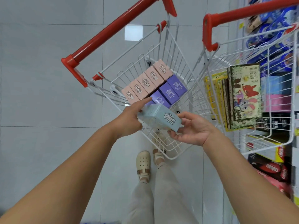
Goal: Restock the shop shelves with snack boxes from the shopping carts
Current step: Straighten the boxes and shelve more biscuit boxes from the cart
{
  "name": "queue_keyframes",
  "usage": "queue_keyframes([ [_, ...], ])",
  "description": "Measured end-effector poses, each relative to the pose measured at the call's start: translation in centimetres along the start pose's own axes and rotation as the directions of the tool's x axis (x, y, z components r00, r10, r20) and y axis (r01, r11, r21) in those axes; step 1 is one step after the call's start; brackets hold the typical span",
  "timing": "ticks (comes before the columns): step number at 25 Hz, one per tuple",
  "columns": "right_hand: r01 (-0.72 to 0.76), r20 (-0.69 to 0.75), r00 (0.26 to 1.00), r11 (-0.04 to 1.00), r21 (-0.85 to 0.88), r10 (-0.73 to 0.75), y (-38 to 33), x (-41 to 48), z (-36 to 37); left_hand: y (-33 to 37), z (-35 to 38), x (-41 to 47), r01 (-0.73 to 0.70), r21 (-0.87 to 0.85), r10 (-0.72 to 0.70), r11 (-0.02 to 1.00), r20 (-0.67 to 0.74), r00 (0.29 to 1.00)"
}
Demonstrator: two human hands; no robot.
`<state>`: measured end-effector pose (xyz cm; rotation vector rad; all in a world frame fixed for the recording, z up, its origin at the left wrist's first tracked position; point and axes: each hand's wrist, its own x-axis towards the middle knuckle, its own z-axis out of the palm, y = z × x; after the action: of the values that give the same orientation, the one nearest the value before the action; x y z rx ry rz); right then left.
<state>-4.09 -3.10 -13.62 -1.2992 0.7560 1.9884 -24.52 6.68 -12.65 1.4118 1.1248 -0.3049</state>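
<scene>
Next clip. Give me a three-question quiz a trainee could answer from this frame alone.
1. True or false: the light blue box lies at the bottom of the left cart.
2. How many pink boxes show in that cart?
3. The cartoon-printed boxes stand in: A) the left cart, B) the right cart, C) neither.
Key: 1 false, the left hand and right hand hold it; 2 five; 3 B.
</scene>
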Motion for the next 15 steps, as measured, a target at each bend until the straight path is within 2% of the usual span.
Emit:
queue_keyframes([
  [1,0.015,0.031,0.999,0.999,-0.044,-0.013,-0.8,-1.0,0.5,0.8,-0.2,-0.1,-0.068,0.108,0.069,0.992,-0.008,0.998],
  [2,0.038,0.061,0.998,0.996,-0.078,-0.033,-1.5,-1.6,1.1,1.4,-0.5,-0.3,-0.112,0.114,0.119,0.987,-0.062,0.991],
  [4,0.121,0.044,0.992,0.982,-0.146,-0.116,-3.0,-1.1,2.0,2.3,-1.9,-0.6,-0.111,-0.036,0.099,0.993,-0.252,0.963],
  [5,0.197,-0.042,0.975,0.937,-0.289,-0.218,-3.5,0.2,1.9,2.4,-2.6,-0.8,-0.100,-0.124,0.052,0.987,-0.343,0.938],
  [6,0.259,-0.146,0.910,0.805,-0.534,-0.389,-3.7,2.2,1.6,2.2,-3.2,-0.8,-0.093,-0.217,-0.003,0.972,-0.407,0.913],
  [7,0.244,-0.188,0.793,0.584,-0.774,-0.580,-3.3,4.3,1.3,1.9,-3.7,-0.8,-0.091,-0.310,-0.061,0.946,-0.448,0.892],
  [8,0.184,-0.136,0.686,0.352,-0.918,-0.715,-2.7,6.1,1.0,1.5,-3.9,-0.8,-0.092,-0.380,-0.108,0.920,-0.473,0.875],
  [9,0.137,-0.048,0.626,0.171,-0.976,-0.778,-1.8,7.7,1.0,1.2,-4.0,-0.9,-0.092,-0.427,-0.140,0.900,-0.482,0.865],
  [10,0.115,0.022,0.602,0.059,-0.992,-0.798,-1.0,9.1,1.0,0.8,-3.9,-0.9,-0.089,-0.459,-0.160,0.884,-0.477,0.864],
  [12,0.061,0.090,0.586,-0.067,-0.996,-0.805,0.5,11.0,1.5,-0.1,-3.7,-1.1,-0.079,-0.513,-0.195,0.855,-0.457,0.868],
  [15,-0.131,0.066,0.543,-0.163,-0.978,-0.837,1.7,13.0,1.9,-1.1,-3.4,-1.3,-0.072,-0.566,-0.234,0.821,-0.450,0.862],
])
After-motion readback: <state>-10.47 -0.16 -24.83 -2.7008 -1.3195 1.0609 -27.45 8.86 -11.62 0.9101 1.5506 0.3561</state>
